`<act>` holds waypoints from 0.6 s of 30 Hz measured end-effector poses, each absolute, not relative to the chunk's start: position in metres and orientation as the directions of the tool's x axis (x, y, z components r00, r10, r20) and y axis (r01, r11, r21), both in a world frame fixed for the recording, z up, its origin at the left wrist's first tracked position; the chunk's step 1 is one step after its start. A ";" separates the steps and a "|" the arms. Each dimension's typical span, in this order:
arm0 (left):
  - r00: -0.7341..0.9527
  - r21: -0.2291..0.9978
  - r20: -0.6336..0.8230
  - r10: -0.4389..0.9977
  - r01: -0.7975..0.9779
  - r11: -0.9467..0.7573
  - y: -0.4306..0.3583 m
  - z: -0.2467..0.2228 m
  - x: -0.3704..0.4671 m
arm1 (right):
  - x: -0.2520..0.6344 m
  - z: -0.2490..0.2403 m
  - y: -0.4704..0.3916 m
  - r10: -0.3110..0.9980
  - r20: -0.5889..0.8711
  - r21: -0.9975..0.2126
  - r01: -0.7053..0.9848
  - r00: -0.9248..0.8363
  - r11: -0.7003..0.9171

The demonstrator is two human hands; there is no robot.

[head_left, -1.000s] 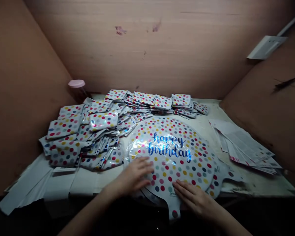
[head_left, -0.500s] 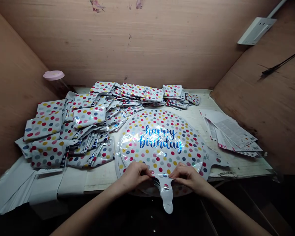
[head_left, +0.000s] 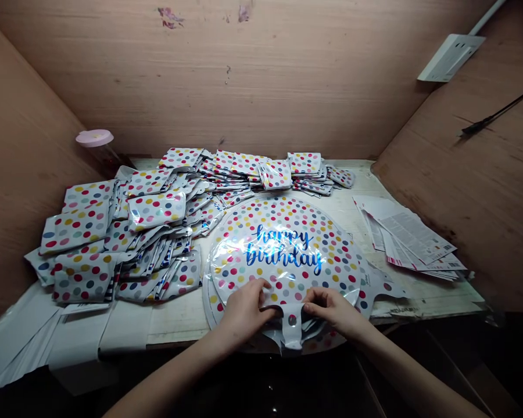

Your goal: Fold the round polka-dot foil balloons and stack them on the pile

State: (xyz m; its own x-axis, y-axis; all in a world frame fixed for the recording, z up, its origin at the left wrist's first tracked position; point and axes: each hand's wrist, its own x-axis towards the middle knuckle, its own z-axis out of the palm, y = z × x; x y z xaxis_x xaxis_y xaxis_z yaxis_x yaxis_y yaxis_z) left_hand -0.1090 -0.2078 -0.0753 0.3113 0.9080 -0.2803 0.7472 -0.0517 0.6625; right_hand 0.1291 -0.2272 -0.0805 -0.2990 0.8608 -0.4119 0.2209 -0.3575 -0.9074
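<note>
A flat round foil balloon [head_left: 283, 255] with coloured dots and blue "happy birthday" lettering lies on top of other flat balloons at the table's front edge. My left hand [head_left: 249, 305] pinches its near edge, left of the neck. On the other side, my right hand [head_left: 329, 307] grips the same edge between thumb and fingers. Between them the balloon's neck tab [head_left: 292, 325] bends down over the front. Another balloon's tail [head_left: 387, 285] sticks out to the right beneath.
Folded dotted balloons [head_left: 82, 232] are heaped on the left, with more folded stacks [head_left: 274, 174] along the back. Printed cards [head_left: 412, 238] lie at the right. A pink-lidded container [head_left: 95, 139] stands back left. Wooden walls [head_left: 226, 75] enclose the table; a power socket [head_left: 451, 57] hangs upper right.
The near edge has lifted and the neck tab, earlier stretched out toward me, now looks shorter and bent. My left hand has turned and both hands still hold the edge.
</note>
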 end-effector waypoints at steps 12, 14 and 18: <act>0.457 0.300 -0.213 0.863 0.872 -0.387 -0.211 -0.076 -0.111 | 0.115 -0.058 -0.029 0.983 -0.146 -0.384 0.922 -0.108 0.044; 0.511 0.430 -0.238 0.826 0.818 -0.382 -0.197 -0.071 -0.116 | 0.117 -0.063 -0.002 0.970 -0.201 -0.360 0.931 -0.139 0.058; 0.193 0.721 -0.065 0.979 0.687 -0.088 -0.121 -0.056 -0.102 | 0.122 -0.077 0.012 0.952 -0.247 -0.346 0.934 -0.180 0.087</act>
State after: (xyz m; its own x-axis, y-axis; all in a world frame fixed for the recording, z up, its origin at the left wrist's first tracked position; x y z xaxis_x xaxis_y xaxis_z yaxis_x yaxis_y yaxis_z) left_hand -0.1017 -0.1208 -0.0560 0.1934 0.9789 -0.0651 0.6872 -0.0878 0.7211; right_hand 0.1221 0.0118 -0.0767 -0.1796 0.9524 -0.2465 0.9342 0.0866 -0.3460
